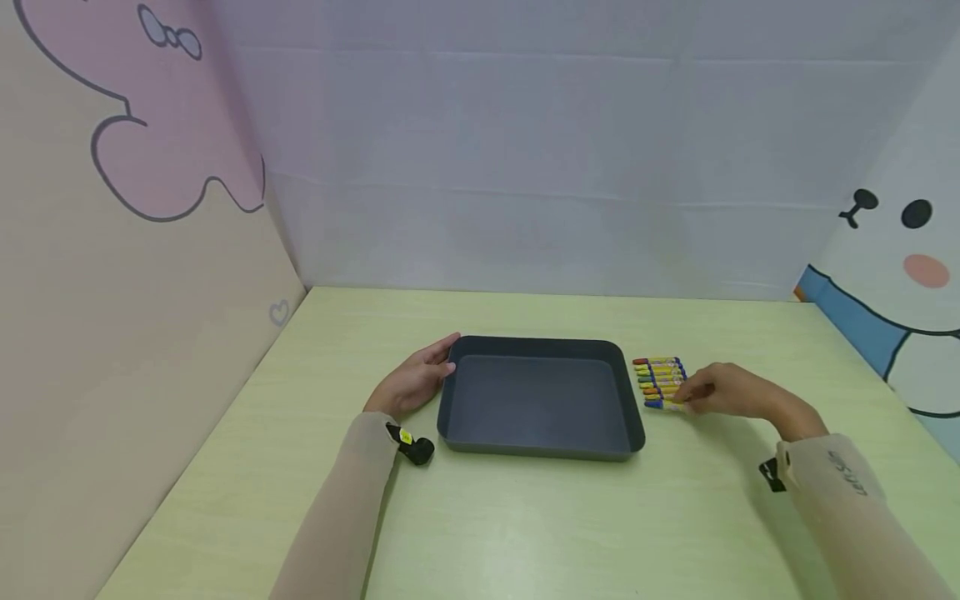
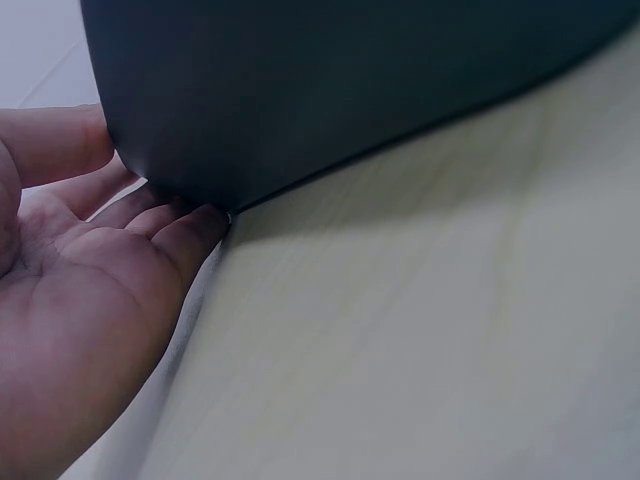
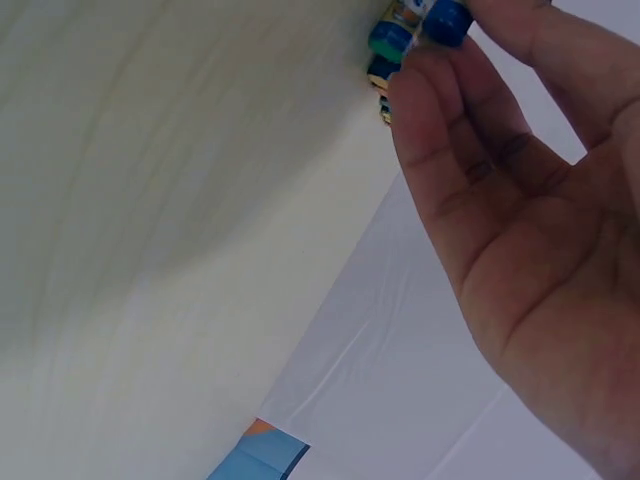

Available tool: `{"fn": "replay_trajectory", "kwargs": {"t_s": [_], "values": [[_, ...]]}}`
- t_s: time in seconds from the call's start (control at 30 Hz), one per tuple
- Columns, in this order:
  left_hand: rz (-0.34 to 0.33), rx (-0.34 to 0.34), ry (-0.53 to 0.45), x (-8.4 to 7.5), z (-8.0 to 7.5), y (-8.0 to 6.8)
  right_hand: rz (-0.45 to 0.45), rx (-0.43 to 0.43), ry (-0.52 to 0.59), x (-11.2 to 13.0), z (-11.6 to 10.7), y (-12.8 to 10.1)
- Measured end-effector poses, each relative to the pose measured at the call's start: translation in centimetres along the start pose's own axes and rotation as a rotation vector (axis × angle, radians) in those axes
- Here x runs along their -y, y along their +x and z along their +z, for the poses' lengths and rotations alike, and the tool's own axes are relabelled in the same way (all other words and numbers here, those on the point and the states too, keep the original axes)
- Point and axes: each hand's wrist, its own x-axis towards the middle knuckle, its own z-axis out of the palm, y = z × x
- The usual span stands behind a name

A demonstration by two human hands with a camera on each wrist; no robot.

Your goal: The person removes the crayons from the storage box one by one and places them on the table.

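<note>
A dark grey rectangular tray [image 1: 540, 452] lies flat on the table. At its left side, my left hand [image 1: 411, 382] rests against the outer wall, the thumb near the rim. The left wrist view shows the fingertips of that hand [image 2: 110, 260] touching the tray wall [image 2: 300, 90] low down. Right of the tray, several crayons [image 1: 658, 370] with yellow wrappers lie in a row. My right hand [image 1: 723, 390] pinches the nearest one, a blue crayon [image 1: 654, 404]. Its blue end [image 3: 447, 22] shows between thumb and fingers [image 3: 425, 115] in the right wrist view.
The pale wooden table [image 1: 525, 525] is bounded by a white back sheet [image 1: 525, 167]. Printed panels stand at the left [image 1: 150, 292] and right [image 1: 922, 333] sides. Black wrist mounts sit at both sleeve cuffs.
</note>
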Motion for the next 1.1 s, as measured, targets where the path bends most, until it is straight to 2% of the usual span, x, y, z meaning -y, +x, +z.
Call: {"fn": "replay_trajectory", "kwargs": {"t_s": [0.37, 0.67, 1.1], "values": [[-0.002, -0.001, -0.004, 0.01, -0.08, 0.00, -0.018, -0.012, -0.015, -0.40, 0.36, 0.03], [-0.003, -0.002, -0.009, 0.07, -0.08, 0.12, 0.032, -0.012, -0.004, -0.55, 0.59, 0.22], [-0.010, -0.017, 0.002, 0.07, -0.06, 0.28, 0.031, -0.031, 0.015, -0.58, 0.82, 0.11]]}}
